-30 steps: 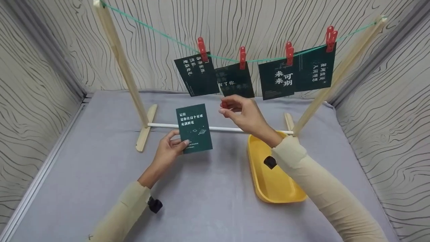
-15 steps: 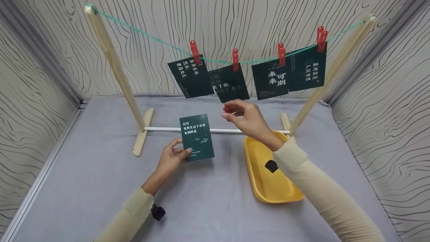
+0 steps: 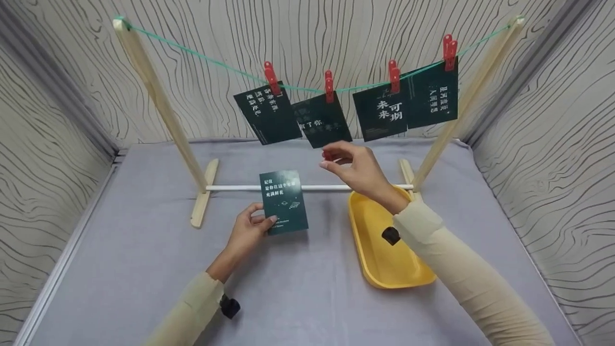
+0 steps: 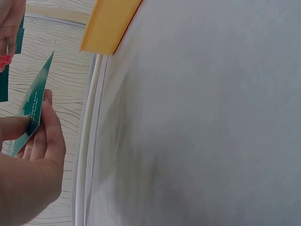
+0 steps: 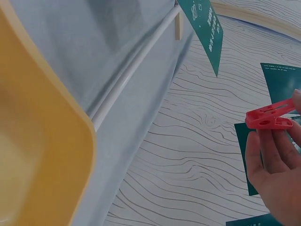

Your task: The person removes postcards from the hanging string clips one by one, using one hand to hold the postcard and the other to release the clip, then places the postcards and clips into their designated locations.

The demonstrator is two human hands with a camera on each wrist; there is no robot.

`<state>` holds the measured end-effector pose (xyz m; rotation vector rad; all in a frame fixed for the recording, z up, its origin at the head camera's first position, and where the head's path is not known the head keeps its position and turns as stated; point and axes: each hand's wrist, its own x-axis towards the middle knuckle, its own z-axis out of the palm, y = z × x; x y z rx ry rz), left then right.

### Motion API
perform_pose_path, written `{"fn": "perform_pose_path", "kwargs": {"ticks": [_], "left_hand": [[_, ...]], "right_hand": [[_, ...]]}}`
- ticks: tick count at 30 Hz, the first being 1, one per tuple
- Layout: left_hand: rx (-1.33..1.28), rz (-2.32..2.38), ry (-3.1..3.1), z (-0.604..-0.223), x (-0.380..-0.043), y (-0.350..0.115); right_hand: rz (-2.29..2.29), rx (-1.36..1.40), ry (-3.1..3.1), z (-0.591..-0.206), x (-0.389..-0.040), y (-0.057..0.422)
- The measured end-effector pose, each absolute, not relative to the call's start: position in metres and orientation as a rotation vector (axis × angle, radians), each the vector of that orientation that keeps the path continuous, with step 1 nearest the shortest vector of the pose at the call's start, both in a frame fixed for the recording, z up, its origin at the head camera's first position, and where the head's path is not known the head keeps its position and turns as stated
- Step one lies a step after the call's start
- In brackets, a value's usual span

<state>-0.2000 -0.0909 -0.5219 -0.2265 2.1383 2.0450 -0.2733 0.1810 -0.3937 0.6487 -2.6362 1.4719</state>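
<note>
My left hand (image 3: 247, 233) pinches a dark green card (image 3: 284, 204) by its lower left edge, thumb on the printed face. White text and small planets show on that card. In the left wrist view the card (image 4: 35, 101) appears nearly edge-on between thumb and fingers. Up and to the right, my right hand (image 3: 358, 168) holds a red clothespin (image 5: 269, 117) between thumb and fingers, just below the hanging cards. Several green cards hang from a green string (image 3: 202, 55), each under a red clothespin; the second card from the left (image 3: 323, 120) is right above my right fingers.
Two wooden posts (image 3: 158, 103) hold the string and stand on wooden feet, joined by a white rod (image 3: 230, 188) low across the cloth-covered table (image 3: 144, 269). A yellow basin (image 3: 379, 269) stands below my right forearm. Wood-grain panels (image 3: 307, 29) enclose the back and sides.
The view has shifted, so the rack sits further left and mostly lower. My left hand with the card has moved slightly right and down in the view; both hands keep their holds.
</note>
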Motion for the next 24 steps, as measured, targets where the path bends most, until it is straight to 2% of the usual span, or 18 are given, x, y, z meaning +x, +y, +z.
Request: {"fn": "perform_pose_path", "kwargs": {"ticks": [24], "left_hand": [[-0.104,1.952,2.132,-0.538,-0.193,-0.081]], "right_hand": [[1.478,0.523,-2.709,-0.410,-0.272,0.213]]}}
